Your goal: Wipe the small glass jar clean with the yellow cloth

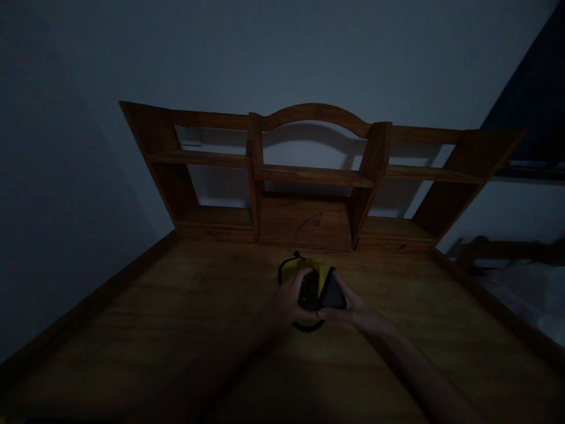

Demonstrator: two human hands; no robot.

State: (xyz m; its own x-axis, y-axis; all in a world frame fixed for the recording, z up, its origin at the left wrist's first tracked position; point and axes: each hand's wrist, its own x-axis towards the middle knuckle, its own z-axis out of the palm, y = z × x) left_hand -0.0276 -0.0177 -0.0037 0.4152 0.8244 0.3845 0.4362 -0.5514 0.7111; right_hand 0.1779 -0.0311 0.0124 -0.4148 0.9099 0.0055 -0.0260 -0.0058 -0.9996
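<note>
Near the far middle of the wooden desk (212,294), both my hands are close together over a yellow cloth (289,269) with black edging. My left hand (289,301) is closed around a dark, glossy object (309,287); its kind is too dim to make out. With thumb and fingers, my right hand (353,305) grips a folded part of the cloth, which shows a dark grey face and presses against the object's right side. More of the cloth lies beneath my hands, its black rim curving out below them.
A wooden shelf unit (313,175) with several compartments stands along the desk's back edge against the wall. Raised wooden edges (97,294) border the desk's sides. A wall socket (190,136) shows through the left shelf. The room is very dim.
</note>
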